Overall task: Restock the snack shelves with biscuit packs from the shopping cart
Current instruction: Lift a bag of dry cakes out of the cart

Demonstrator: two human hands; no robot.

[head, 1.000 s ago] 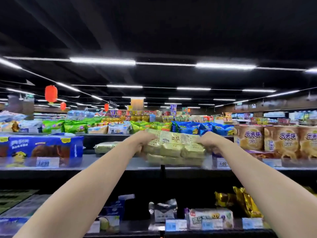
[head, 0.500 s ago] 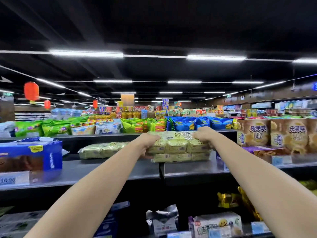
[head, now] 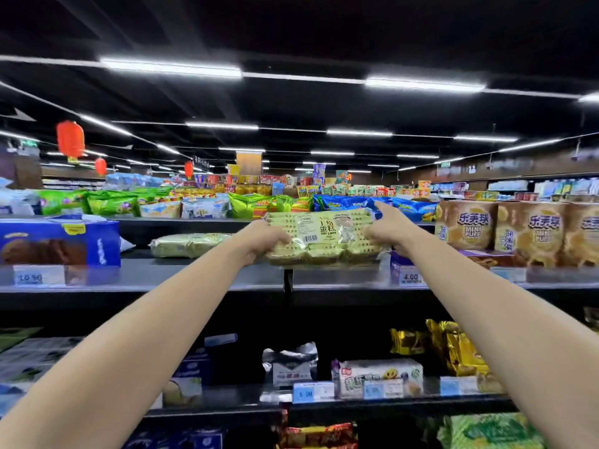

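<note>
Gripped at both ends by left hand (head: 263, 242) and right hand (head: 387, 233), both curled round the biscuit pack (head: 321, 238). Tilted label-up at the front edge of the shelf (head: 194, 277), likely to slide in beside the matching pack (head: 191, 245).

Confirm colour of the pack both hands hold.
Pale yellow-green biscuit pack, clearest in head view.

Supermkt, snack aisle. Black shelves (head: 194, 280) in tiers, packed w/ boxed & bagged snacks: MINI PUFF boxes (head: 466, 225), blue cookie box (head: 58, 241), green bags (head: 111, 204), gold packs (head: 453, 348) lower down. Price tags (head: 410, 277) on shelf edges (1 reads 4.00, another 18.90). Biscuit pack (head: 324, 234) up front carries a barcode label. Bkgd: more stocked displays (head: 259, 184) running far back, long ceiling strip lights (head: 171, 68) on a dark ceiling, red lanterns (head: 70, 139) hanging.
</note>
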